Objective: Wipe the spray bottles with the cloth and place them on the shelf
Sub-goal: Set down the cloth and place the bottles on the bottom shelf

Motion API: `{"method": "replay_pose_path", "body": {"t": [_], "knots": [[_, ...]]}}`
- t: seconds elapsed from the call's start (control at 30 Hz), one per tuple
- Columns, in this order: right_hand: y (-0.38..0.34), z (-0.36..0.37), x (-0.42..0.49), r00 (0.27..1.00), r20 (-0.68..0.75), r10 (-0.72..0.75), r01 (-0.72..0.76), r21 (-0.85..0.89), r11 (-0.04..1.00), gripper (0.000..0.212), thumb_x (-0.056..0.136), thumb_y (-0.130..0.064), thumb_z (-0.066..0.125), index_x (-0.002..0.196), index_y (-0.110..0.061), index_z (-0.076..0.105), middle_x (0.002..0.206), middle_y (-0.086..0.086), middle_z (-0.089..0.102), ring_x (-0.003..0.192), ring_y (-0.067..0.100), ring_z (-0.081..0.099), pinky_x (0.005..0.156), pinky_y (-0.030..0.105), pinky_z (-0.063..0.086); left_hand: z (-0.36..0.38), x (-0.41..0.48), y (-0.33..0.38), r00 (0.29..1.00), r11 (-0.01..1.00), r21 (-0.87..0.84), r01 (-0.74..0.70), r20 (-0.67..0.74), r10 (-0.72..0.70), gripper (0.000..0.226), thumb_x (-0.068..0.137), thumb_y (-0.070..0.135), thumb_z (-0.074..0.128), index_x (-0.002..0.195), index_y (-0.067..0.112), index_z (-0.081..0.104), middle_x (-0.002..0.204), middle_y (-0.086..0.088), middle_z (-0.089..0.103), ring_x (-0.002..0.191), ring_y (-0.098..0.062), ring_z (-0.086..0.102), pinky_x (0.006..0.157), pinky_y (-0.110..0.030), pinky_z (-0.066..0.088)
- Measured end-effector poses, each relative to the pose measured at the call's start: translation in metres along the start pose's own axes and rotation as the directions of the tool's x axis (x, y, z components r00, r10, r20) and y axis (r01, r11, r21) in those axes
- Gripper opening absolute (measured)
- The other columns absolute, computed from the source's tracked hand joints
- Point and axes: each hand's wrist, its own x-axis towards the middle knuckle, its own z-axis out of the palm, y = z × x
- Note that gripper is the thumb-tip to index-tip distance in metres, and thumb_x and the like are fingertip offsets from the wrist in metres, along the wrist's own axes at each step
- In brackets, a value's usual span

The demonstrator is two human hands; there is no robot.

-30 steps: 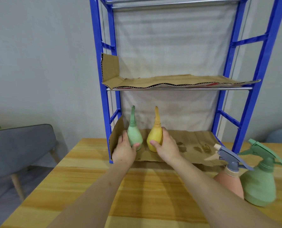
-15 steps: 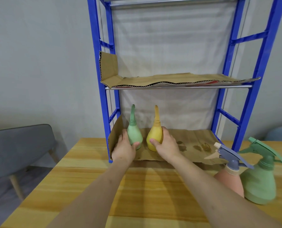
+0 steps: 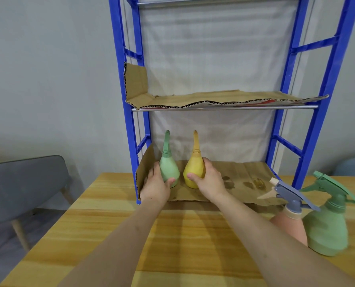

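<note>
Two upright bottles gripped: left hand [image 3: 154, 188] holds green bottle [image 3: 169, 168], right hand [image 3: 210, 183] yellow bottle [image 3: 194, 170]; pink sprayer [image 3: 290, 224] stands nearer the right.

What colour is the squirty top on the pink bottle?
Its spray top is greyish blue with a cream tip; the head view shows it.

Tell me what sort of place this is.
Probably an ordinary room at home or in an office: a light wooden table against a plain grey wall, a blue metal shelf rack lined with brown cardboard sheets, and a grey padded chair beside it.
</note>
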Motion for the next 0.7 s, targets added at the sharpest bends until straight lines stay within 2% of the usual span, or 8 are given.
{"method": "replay_pose_path", "body": {"t": [0.3,0.53,0.6,0.7], "knots": [[-0.001,-0.006,0.002,0.999,0.048,-0.018,0.019,-0.018,1.000,0.080,0.090,-0.045,0.076,0.155,-0.021,0.036,0.141,0.008,0.058,0.128,0.031,0.055,0.103,0.043,0.048,0.002,0.000,0.005,1.000,1.000,0.017,0.004,-0.015,-0.004,0.087,0.099,0.050,0.060,0.164,0.024,0.009,0.165,-0.001,0.029,0.152,-0.028,0.032,0.113,-0.054,0.046],[-0.007,-0.009,0.002,0.997,0.072,0.013,-0.011,-0.037,0.999,0.078,0.090,-0.045,0.076,0.152,-0.019,0.037,0.139,0.009,0.059,0.126,0.033,0.057,0.098,0.042,0.049,0.004,0.000,0.008,1.000,0.997,-0.077,0.010,-0.018,-0.012,0.090,0.098,0.042,0.065,0.165,0.020,0.009,0.160,-0.008,0.039,0.146,-0.032,0.042,0.116,-0.053,0.043],[-0.010,-0.011,-0.001,0.996,0.077,0.053,-0.052,-0.019,0.998,0.082,0.089,-0.047,0.077,0.154,-0.017,0.036,0.142,0.010,0.057,0.129,0.035,0.055,0.100,0.043,0.049,0.000,-0.003,0.012,1.000,0.996,-0.085,0.018,-0.003,-0.018,0.091,0.099,0.039,0.064,0.166,0.016,0.005,0.162,-0.011,0.036,0.147,-0.033,0.041,0.118,-0.052,0.041],[-0.014,-0.017,-0.014,0.995,0.027,0.098,-0.097,-0.030,0.995,0.087,0.093,-0.044,0.074,0.160,-0.012,0.027,0.155,0.015,0.045,0.142,0.036,0.045,0.111,0.046,0.042,-0.006,-0.015,0.018,1.000,0.997,-0.079,0.002,0.007,-0.001,0.088,0.102,0.036,0.062,0.165,0.013,0.005,0.163,-0.013,0.032,0.146,-0.033,0.043,0.117,-0.051,0.042]]}}
